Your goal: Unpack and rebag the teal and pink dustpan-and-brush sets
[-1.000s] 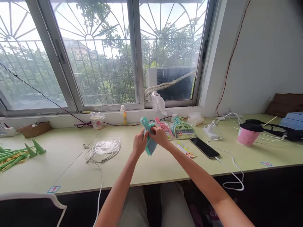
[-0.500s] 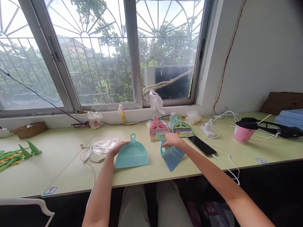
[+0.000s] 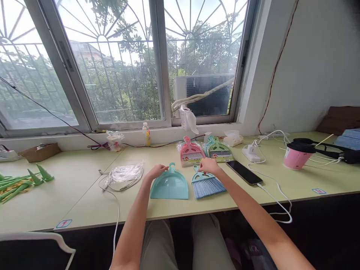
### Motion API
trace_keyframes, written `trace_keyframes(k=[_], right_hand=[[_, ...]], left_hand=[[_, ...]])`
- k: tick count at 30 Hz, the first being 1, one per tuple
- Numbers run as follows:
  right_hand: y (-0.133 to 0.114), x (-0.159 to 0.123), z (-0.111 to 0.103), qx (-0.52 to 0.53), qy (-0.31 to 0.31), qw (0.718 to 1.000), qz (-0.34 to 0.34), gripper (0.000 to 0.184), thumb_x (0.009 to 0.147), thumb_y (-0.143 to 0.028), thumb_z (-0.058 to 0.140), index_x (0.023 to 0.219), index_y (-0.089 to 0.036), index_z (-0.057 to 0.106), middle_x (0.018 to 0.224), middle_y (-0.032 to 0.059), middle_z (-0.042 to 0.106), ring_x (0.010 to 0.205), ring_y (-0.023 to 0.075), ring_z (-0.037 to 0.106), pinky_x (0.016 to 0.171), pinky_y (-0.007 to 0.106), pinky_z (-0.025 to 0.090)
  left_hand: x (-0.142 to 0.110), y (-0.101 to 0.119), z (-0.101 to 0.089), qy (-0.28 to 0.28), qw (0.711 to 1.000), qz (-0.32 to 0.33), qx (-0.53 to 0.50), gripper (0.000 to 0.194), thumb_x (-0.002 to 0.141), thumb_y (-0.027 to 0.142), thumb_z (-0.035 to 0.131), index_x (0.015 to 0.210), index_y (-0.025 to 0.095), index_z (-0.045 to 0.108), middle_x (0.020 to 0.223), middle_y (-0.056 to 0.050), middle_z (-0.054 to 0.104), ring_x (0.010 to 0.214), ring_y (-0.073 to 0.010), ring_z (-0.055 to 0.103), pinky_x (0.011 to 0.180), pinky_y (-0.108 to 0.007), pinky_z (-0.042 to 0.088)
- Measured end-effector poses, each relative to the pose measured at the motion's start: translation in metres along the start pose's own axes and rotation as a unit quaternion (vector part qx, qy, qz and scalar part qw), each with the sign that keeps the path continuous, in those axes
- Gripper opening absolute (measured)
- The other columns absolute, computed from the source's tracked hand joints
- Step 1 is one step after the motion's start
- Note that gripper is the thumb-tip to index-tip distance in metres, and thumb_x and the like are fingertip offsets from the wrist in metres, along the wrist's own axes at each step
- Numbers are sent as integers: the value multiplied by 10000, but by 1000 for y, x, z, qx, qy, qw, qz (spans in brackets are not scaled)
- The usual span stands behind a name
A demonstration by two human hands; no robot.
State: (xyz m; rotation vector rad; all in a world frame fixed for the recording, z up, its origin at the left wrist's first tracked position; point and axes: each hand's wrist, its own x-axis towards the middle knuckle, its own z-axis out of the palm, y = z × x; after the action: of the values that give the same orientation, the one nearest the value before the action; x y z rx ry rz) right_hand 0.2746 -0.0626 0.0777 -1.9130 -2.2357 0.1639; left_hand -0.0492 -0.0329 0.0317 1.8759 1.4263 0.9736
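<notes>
Worktop (image 3: 92,208) runs below the window. Teal dustpan (image 3: 169,187) lies on it, wide edge toward the person, handle toward the window. Brush (image 3: 208,186) lies just right of the dustpan, narrow gap between, blue bristles toward the person, partly covered by the forearm. Pink wrapped set (image 3: 192,154) behind the brush, near it; green wrapped set (image 3: 219,153) beside the pink one. Pink cup (image 3: 295,159) with black lid well apart, far right. Phone (image 3: 244,172) right of the brush, white cable plugged in.

Left grip (image 3: 156,172): at the dustpan's upper-left rim, left of its handle, fingers reaching to the rim; can't tell if clamped. Dustpan mostly right of and nearer than this grip. Right grip (image 3: 210,166): fingers bent down over the brush's upper body, bristles on the near side of it; can't tell if clamped. Bottle (image 3: 146,135) smallest, by the sill.
</notes>
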Motion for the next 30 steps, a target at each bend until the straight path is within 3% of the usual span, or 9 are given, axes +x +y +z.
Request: trace_keyframes(k=[2,5,8,11,18,23,27,30], right_hand=[[16,2,2,104,103,989,23,299,935,-424,588,837,-209,772,692,69,751,814,234,730,742,288,488],[46,6,9,194,292,930,111,411,997,-445,420,1016,-197,746,832,83,779,830,234,715,714,285,456],[72,6,18,232,365,880,195,403,992,-412,393,1092,-179,706,916,98,782,850,245,702,724,292,437],[84,6,22,258,385,857,227,369,978,-379,407,1160,-175,656,1008,103,780,880,242,697,730,289,424],[81,8,25,237,363,877,207,259,950,-351,495,1082,-199,659,1018,94,771,885,249,683,719,295,397],[86,8,25,266,361,869,211,259,938,-381,513,1032,-195,666,1034,113,770,923,261,684,744,303,413],[95,10,23,326,366,841,227,265,900,-401,550,981,-188,687,1011,115,778,885,255,693,731,301,452],[108,14,21,398,386,794,248,326,880,-446,576,971,-160,703,949,131,780,748,232,689,662,295,486]], left_hand=[[6,-11,-8,3,1000,-19,20,411,775,595,572,688,214,700,722,-73,710,713,-220,640,694,-298,481],[5,-33,-24,96,991,-88,40,419,868,516,445,714,203,676,738,-83,694,727,-217,651,724,-310,503],[-1,-46,-32,129,984,-113,43,364,889,408,427,671,210,641,735,-90,689,753,-215,662,758,-307,504],[-4,-45,-28,135,982,-107,84,339,894,354,436,681,213,659,756,-89,705,780,-225,667,769,-316,485],[-1,-44,-24,123,980,-106,115,346,909,345,431,728,204,689,802,-97,719,813,-233,675,759,-316,460],[-1,-48,-25,124,979,-104,120,354,916,356,422,754,211,702,828,-93,729,837,-237,669,777,-317,456],[-2,-48,-25,120,980,-106,116,363,914,357,420,759,208,713,823,-91,724,836,-237,667,800,-322,458],[-2,-46,-25,120,981,-107,106,363,911,362,425,752,210,714,820,-92,721,834,-240,668,794,-325,457]])
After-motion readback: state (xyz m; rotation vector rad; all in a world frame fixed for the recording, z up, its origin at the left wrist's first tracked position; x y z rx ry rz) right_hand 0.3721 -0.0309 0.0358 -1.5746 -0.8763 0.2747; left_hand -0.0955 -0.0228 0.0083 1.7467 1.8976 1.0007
